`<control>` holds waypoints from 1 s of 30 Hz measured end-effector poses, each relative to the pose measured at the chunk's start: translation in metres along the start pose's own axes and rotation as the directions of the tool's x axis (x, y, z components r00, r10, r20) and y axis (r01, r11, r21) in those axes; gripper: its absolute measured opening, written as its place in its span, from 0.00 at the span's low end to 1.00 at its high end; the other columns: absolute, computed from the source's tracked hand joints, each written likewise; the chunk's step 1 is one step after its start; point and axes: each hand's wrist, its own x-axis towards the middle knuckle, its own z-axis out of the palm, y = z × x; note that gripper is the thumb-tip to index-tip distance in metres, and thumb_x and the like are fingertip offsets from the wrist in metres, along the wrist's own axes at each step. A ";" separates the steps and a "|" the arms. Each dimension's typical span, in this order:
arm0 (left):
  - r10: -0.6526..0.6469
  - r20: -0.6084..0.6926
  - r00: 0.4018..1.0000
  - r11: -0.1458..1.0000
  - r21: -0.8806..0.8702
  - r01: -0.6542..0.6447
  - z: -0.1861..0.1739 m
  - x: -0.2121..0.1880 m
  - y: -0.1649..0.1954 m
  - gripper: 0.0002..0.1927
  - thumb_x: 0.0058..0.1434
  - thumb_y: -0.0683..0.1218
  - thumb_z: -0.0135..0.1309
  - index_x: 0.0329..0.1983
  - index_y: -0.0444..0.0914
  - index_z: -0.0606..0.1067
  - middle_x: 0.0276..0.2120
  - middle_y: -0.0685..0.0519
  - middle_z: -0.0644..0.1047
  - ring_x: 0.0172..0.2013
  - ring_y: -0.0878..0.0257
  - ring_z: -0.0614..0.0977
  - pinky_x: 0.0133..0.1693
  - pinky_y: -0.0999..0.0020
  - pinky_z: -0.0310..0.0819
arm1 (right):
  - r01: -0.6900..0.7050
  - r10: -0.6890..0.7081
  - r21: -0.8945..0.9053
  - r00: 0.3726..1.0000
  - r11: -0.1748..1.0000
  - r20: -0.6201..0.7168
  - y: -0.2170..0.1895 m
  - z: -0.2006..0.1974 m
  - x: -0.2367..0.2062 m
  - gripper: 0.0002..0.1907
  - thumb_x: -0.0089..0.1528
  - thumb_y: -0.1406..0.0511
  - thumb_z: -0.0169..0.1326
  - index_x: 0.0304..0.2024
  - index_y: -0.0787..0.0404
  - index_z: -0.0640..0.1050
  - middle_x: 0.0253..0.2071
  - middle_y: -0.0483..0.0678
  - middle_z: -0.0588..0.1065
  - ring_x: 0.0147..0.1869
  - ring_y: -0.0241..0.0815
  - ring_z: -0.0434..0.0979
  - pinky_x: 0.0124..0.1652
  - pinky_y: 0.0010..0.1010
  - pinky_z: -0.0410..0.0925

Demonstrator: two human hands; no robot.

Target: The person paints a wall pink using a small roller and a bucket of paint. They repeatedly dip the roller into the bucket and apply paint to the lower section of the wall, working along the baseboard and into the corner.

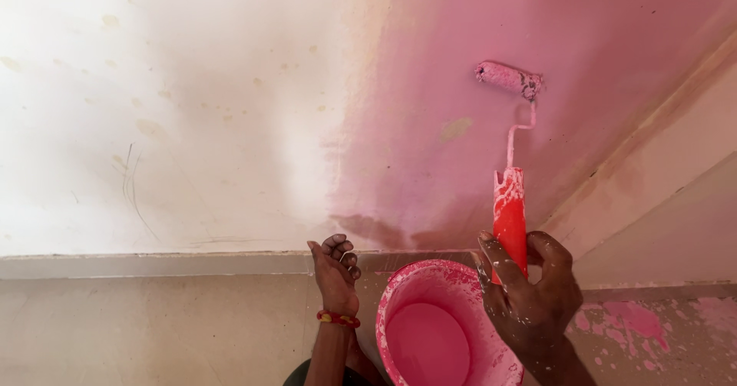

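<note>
The right hand (pixel 530 298) has its fingers clamped on the red handle of the roller (pixel 508 77), which touches the wall (pixel 192 125) at upper right, where pink covers the right part only, the left part is bare, the left hand (pixel 335 275) is curled empty beside the bucket (pixel 430 332).

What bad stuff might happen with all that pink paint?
The bucket of pink paint sits open right under the right hand, so a bump might tip it. The wet roller may drip onto the floor, already splattered. The left hand near the wall could smudge fresh paint.
</note>
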 end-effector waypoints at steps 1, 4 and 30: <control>0.003 0.004 1.000 1.000 -0.013 -0.003 0.000 0.000 0.001 0.30 0.71 0.69 0.31 0.41 0.42 0.72 0.29 0.58 0.72 0.26 0.68 0.69 0.26 0.72 0.60 | -0.027 0.028 0.037 0.999 0.999 -0.026 -0.006 0.001 0.002 0.19 0.57 0.65 0.69 0.51 0.55 0.83 0.52 0.55 0.69 0.44 0.49 0.77 0.42 0.35 0.72; 0.018 0.009 1.000 0.999 -0.028 -0.018 -0.001 -0.001 0.003 0.30 0.71 0.69 0.32 0.41 0.41 0.72 0.29 0.58 0.73 0.26 0.68 0.69 0.26 0.72 0.60 | -0.143 0.154 0.277 0.988 0.950 -0.019 -0.018 -0.002 0.003 0.19 0.61 0.69 0.64 0.55 0.59 0.79 0.58 0.55 0.67 0.52 0.46 0.78 0.48 0.29 0.74; 0.006 0.016 1.000 1.000 -0.026 -0.006 -0.004 0.001 -0.001 0.31 0.71 0.70 0.33 0.42 0.41 0.73 0.29 0.57 0.73 0.26 0.68 0.69 0.26 0.72 0.60 | -0.666 0.533 0.631 0.393 -0.397 0.750 -0.015 0.031 -0.080 0.21 0.69 0.55 0.42 0.57 0.62 0.69 0.21 0.44 0.65 0.13 0.31 0.57 0.12 0.25 0.55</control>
